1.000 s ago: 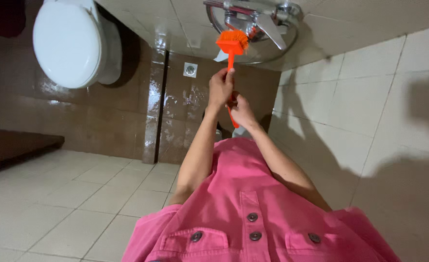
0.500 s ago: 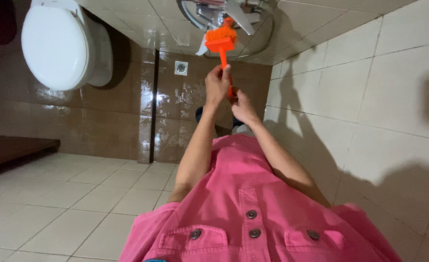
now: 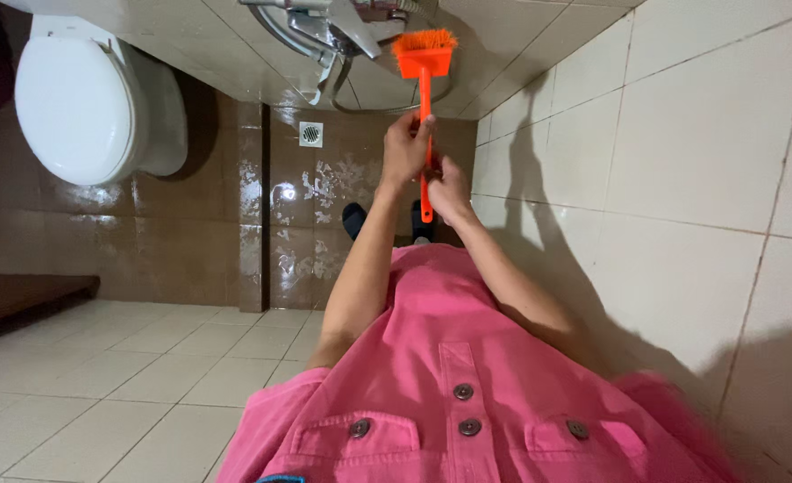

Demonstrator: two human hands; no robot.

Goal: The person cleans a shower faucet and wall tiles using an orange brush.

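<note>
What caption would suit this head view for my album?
Both hands, left hand and right hand, grip an orange plastic long-handled brush beside chrome tap fittings.

Orange brush (image 3: 424, 63) (bristles at tap)

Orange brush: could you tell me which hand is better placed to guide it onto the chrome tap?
Probably the left hand: it grips the orange brush nearer the bristles, on the chrome tap's side; the right hand holds lower.

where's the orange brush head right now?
Head view, top centre: orange brush head sits against the tiled wall beside the chrome tap, right of the white toilet.
</note>
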